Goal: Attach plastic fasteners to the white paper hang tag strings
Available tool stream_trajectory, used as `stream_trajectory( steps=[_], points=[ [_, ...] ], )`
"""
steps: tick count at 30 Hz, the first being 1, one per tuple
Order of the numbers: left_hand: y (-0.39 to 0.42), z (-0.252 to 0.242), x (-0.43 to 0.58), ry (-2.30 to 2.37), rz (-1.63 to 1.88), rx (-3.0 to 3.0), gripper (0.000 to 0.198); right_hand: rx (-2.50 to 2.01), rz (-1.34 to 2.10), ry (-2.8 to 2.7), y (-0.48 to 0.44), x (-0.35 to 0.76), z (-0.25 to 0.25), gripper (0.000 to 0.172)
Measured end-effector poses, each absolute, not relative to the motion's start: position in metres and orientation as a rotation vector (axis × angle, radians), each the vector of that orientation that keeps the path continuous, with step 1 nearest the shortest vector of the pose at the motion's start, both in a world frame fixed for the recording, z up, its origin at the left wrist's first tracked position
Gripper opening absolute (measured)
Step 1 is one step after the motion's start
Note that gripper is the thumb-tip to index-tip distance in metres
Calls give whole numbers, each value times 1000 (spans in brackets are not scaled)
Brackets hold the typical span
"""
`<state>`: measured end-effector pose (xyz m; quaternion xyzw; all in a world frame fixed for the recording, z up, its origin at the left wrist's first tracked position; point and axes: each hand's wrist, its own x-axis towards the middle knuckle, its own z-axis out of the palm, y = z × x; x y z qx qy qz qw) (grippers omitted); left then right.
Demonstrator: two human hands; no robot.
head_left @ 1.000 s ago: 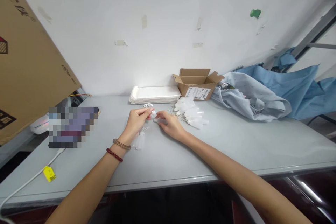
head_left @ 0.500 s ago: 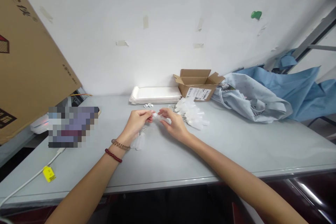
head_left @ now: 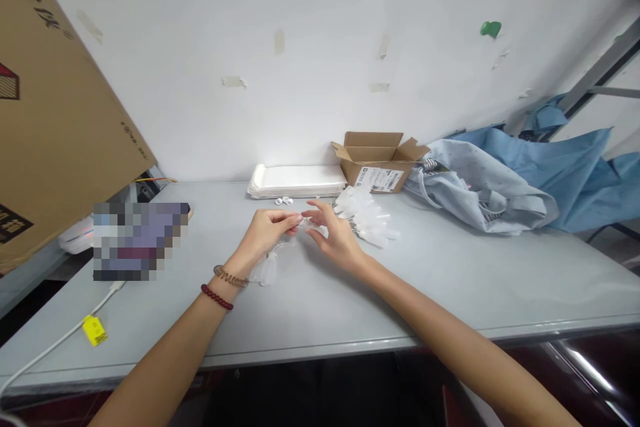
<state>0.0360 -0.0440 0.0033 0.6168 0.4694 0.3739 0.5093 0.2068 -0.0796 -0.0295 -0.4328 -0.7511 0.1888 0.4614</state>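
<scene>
My left hand (head_left: 269, 230) is closed in a pinch, thumb against forefinger, on a small clear plastic piece (head_left: 302, 221). Facing it, my right hand (head_left: 334, 235) has its fingers bent around the other side of the same piece, which they mostly cover. A thin pale string runs below my left fingers. Near my left wrist lie a few translucent plastic tags (head_left: 269, 271). Just right of my right hand spreads a pile of translucent tags (head_left: 373, 217) with pale strings. Small white round pieces (head_left: 283, 201) lie beyond my hands.
A stack of white flat packs (head_left: 300, 180) and an opened cardboard box (head_left: 377, 163) stand by the wall. Blue-grey cloth (head_left: 480, 187) is heaped at the right. At the left are a blurred-out device (head_left: 143, 240), a white cable (head_left: 60, 341) and a large carton (head_left: 60, 120).
My left fingertips have shifted slightly right, closer to my right fingertips. Less of the clear piece shows between them. The tags and other things on the table stay put.
</scene>
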Motion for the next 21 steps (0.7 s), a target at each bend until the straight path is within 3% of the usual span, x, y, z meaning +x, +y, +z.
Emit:
stream_trajectory(
  steps=[9,21],
  points=[
    [-42,4,34,1039,900,1486,34,-993,536,-1774,-80,209,-23,55],
    [-42,3,35,984,856,1437,26,-957,761,-1585,-76,210,-23,44]
  ],
)
